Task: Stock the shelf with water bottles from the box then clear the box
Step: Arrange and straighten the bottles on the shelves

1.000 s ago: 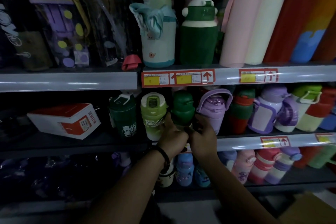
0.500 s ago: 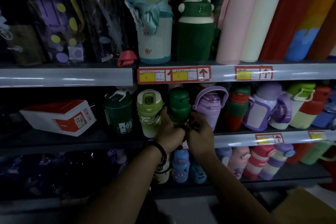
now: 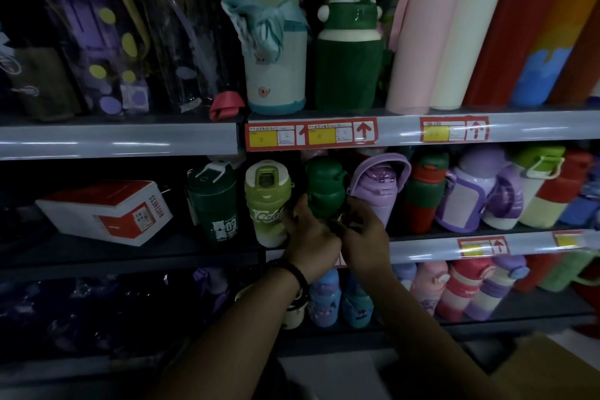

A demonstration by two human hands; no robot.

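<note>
Fingers [image 3: 300, 206] of the left hand [image 3: 313, 239] and right hand [image 3: 367, 239] are curling around the base of a dark green bottle [image 3: 324, 188] on the middle shelf [image 3: 438, 247], centre frame.

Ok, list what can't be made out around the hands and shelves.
The dark green bottle: lower half hidden behind the left hand and right hand, head view.
The grip: hand backs face the camera; what the fingers hold cannot be told.
The price tags: print too small and blurred.
The box: cut off by the bottom right corner; contents unseen.
</note>
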